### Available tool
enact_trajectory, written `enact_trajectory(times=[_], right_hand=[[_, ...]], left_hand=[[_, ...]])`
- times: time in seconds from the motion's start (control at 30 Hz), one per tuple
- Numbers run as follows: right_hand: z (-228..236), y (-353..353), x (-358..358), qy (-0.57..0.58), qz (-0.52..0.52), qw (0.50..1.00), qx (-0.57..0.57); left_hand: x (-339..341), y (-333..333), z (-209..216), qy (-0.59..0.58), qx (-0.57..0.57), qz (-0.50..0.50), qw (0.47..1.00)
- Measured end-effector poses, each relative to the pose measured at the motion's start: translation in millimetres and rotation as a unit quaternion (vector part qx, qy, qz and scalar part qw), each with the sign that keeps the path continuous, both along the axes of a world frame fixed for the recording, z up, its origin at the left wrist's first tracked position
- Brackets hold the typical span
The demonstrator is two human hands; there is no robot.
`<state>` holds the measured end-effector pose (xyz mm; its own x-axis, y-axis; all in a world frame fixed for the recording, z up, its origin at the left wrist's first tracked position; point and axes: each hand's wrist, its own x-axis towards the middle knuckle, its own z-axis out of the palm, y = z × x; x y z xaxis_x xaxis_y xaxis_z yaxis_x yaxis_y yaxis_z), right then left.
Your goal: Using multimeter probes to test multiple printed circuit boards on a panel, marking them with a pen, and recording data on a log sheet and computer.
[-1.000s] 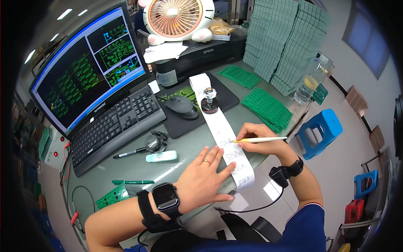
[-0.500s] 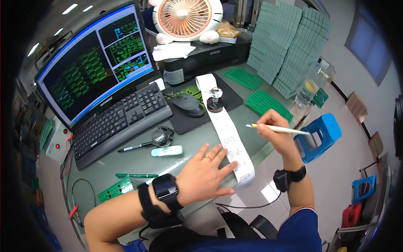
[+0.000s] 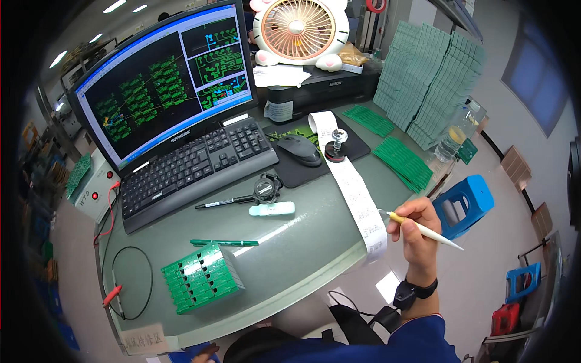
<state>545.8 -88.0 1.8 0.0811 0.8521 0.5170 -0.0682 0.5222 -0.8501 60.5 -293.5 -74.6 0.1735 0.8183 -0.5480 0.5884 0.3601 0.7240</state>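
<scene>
A glass-topped grey-green desk fills the middle of a tiled workroom, with a monitor at its left back, a keyboard in front of the screen and a cream-coloured fan above a black printer. A long white paper strip runs from the mouse pad to the front edge of the desk, its far end curled; a round dark piece with a clear knob stands on it. The right hand is beside the strip's near end, fingers closed around a white pen-like tool, whose thin tip points at the paper's right edge; whether it touches is unclear. The left hand shows only partly at the lower edge, too little to tell its state. Near the desk's left front sits a block of green circuit boards, with a green pen just behind.
</scene>
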Motion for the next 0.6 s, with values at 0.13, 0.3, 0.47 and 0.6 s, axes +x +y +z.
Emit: enact_trajectory(times=[0.13, 0.3, 0.47, 0.6], right_hand=[[-13, 0, -30, 0.007, 0.007, 0.999, -0.048], [-15, -5, -37, -0.002, 0.007, 0.999, -0.054], [-11, -8, -41, 0.001, -0.018, 0.998, -0.061], [2, -14, -42, -0.002, -0.035, 0.998, -0.059]], left_hand=[[-20, -61, -106, -0.031, 0.065, -0.037, 0.997], [-14, -41, -152, -0.043, 0.035, -0.028, 0.998], [-11, 1, -168, -0.048, 0.004, -0.031, 0.998], [-7, 24, -128, -0.083, -0.081, -0.039, 0.993]])
